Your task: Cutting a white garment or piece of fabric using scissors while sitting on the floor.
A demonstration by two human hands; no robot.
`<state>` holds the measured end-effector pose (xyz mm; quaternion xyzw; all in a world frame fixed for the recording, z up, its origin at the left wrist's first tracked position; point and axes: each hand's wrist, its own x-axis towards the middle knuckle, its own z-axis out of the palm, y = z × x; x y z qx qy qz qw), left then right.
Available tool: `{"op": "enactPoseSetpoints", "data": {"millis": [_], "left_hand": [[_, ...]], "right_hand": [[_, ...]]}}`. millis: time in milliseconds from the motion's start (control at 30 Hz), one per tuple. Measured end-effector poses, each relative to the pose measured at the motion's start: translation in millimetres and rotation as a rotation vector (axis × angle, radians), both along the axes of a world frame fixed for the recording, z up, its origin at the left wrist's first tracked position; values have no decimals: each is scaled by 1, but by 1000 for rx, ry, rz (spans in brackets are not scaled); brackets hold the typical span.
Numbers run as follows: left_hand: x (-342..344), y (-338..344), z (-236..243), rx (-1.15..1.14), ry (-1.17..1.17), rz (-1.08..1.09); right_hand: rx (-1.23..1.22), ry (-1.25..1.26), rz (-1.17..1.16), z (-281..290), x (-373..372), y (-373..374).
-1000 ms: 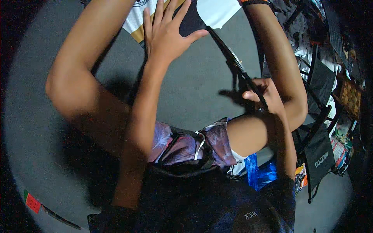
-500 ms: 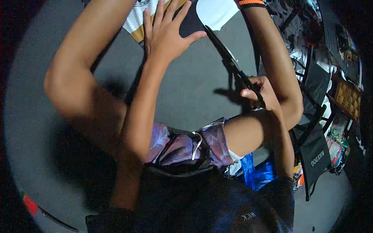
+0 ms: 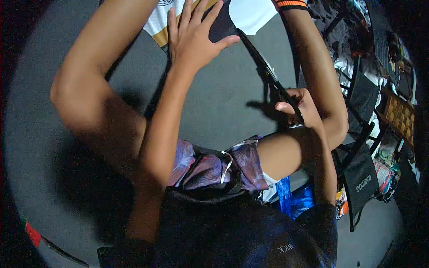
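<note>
Between my bent legs, my left hand (image 3: 195,44) lies flat with its fingers spread over a fabric piece, white and gold at the left (image 3: 157,24) and black (image 3: 222,27) under and beside the fingers. A rounded white piece (image 3: 252,17) sits at the right of the black part. My right hand (image 3: 306,106) grips the handles of a pair of long dark scissors (image 3: 262,64). The blades look nearly closed and slant up to the left, their tip at the lower edge of the black and white pieces, close to my left thumb.
A grey floor (image 3: 214,98) lies under everything. On the right stand a folding chair with black cloth (image 3: 363,183), a woven basket-like panel (image 3: 399,117) and crumpled packages. Blue shiny plastic (image 3: 297,198) lies near my right elbow. A red-ended dark strip (image 3: 33,234) is at the lower left.
</note>
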<state>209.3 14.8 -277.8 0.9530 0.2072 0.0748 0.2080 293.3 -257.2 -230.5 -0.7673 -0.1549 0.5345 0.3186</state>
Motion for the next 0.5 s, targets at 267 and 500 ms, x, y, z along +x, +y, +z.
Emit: {"op": "enactPoseSetpoints", "data": {"millis": [267,500], "left_hand": [[-1,5,-35,-33,-546,-97],[-4,4,-21,127,-74,2]], "right_hand": [[111,81,-22,-3,-2,-6],[40,45,-15,-3,-2,3]]}}
